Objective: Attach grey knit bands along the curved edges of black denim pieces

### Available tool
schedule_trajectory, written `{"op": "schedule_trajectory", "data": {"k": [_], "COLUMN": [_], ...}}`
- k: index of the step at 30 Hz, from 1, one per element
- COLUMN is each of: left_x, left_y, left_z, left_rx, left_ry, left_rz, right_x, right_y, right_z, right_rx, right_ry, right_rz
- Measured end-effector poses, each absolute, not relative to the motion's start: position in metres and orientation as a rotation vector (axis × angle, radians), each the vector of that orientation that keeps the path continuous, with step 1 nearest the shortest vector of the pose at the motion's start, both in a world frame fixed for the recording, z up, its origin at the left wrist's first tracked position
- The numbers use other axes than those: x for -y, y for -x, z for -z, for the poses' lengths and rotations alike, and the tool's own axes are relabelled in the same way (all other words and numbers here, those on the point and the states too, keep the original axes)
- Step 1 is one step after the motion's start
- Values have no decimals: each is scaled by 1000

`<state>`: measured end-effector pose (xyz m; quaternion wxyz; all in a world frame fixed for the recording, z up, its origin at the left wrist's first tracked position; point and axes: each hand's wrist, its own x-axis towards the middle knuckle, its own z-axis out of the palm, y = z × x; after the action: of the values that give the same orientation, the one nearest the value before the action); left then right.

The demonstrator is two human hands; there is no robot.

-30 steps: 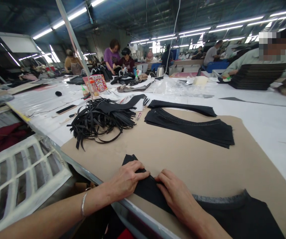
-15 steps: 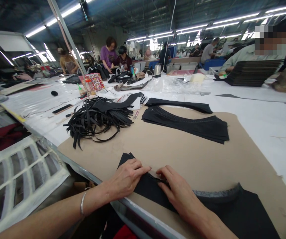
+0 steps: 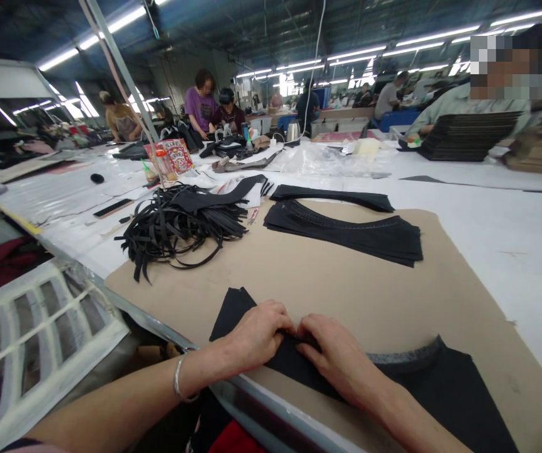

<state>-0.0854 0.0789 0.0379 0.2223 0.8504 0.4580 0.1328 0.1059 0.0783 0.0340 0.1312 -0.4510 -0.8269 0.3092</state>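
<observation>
A long black fabric piece (image 3: 459, 390) with a curved upper edge lies along the near side of the brown board. My left hand (image 3: 265, 333) pinches that edge near the middle, fingers curled. Close beside it my right hand (image 3: 332, 352) is also closed on the edge, thumb below and fingers above. The fingertips of both hands almost meet. To the right of my right hand a greyish folded strip (image 3: 407, 362) shows along the curve. The fabric directly under my hands is hidden.
Brown board (image 3: 214, 277) covers this part of the white table (image 3: 497, 239). Stacked curved black pieces (image 3: 341, 233) lie farther back, beside tangled black strips (image 3: 180, 226) and small snips (image 3: 253, 216). A metal table edge (image 3: 152, 324) runs at the near left. A co-worker sits behind dark stacked sheets (image 3: 469, 135).
My left hand has shifted right along the fabric edge, closing up to my right hand with its fingers curled in. The whole view has shifted slightly.
</observation>
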Motion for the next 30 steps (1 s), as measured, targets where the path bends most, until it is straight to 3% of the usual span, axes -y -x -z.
{"op": "schedule_trajectory", "data": {"k": [14, 30], "left_x": [-38, -31], "left_y": [88, 76], "left_z": [-24, -24], "left_rx": [-1255, -1343], "left_ry": [-2583, -2813], "left_rz": [-367, -307], "right_x": [-67, -62], "right_y": [-135, -164], "right_z": [-33, -21], "right_rx": [2418, 2538], "right_ry": [1139, 979], "right_rz": [-910, -698]}}
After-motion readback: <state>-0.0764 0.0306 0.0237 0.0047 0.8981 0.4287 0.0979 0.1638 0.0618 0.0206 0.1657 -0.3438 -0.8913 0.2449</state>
